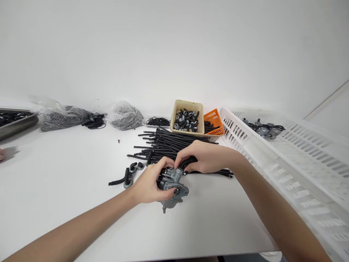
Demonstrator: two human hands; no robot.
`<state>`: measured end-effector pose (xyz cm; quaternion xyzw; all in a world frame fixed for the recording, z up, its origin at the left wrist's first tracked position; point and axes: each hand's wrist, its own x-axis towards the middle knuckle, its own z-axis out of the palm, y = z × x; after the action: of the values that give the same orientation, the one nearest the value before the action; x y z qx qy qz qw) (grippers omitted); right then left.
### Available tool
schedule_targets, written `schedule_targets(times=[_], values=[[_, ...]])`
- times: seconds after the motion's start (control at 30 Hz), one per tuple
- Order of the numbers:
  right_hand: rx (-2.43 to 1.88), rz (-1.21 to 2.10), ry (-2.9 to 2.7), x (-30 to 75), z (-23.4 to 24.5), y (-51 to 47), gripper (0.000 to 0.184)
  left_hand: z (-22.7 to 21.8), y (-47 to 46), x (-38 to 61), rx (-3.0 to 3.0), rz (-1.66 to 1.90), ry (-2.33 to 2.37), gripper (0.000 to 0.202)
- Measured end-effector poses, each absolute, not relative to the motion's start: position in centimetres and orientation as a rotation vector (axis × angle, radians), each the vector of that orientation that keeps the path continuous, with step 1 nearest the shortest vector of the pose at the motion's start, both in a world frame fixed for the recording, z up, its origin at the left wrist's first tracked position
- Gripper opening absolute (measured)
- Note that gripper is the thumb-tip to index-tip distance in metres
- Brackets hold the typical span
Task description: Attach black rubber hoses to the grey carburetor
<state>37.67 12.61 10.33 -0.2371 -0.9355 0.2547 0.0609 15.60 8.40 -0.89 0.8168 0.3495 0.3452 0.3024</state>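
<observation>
the person had a small grey cast-metal valve body with a round flange cradled in the left hand, fingers curled round its near side and thumb on top, so that grip was closed firmly on the metal part, held just above the white tabletop. the right hand was pinched shut on a short black rubber hose, pressing its end down onto a fitting at the top of the valve body. looked like the step in hand was seating that hose on its nipple, and it seemed only partly on. the next move probably called for a steady push with a bit of twist while the left hand braced against it, keeping the hose straight so it didn't kink.

room-wise: straight behind the grip lay a loose pile of long black rubber tubes, nearly touching the right knuckles. beyond that sat a beige plastic bin of black and silver fittings and a small orange plastic basket. just left of the grip were a few loose black elbow pieces with metal washers. right of the grip a big white slotted plastic crate ran along the right forearm, so that side was tight. the open space was toward the person and off to the left, with the table edge close below the forearms. clear bags of small grey parts sat well away at the back left.
</observation>
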Motion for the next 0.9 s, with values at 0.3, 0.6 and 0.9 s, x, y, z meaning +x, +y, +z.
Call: schedule_targets(times=[0.3, 0.6, 0.9], values=[[-0.965, 0.775, -2.893, 37.13, 11.28, 11.82, 0.019, -0.96, 8.4, 15.65, 2.139, 0.924, 0.885, 0.05], [-0.894, 0.816, -2.897, 37.13, 10.94, 12.24, 0.019, -0.92, 8.35, 15.58, 2.116, 0.914, 0.869, 0.053], [-0.963, 0.746, -2.904, 37.18, 11.17, 11.54, 0.019, -1.11, 8.65, 15.69, 2.098, 0.933, 0.86, 0.054]])
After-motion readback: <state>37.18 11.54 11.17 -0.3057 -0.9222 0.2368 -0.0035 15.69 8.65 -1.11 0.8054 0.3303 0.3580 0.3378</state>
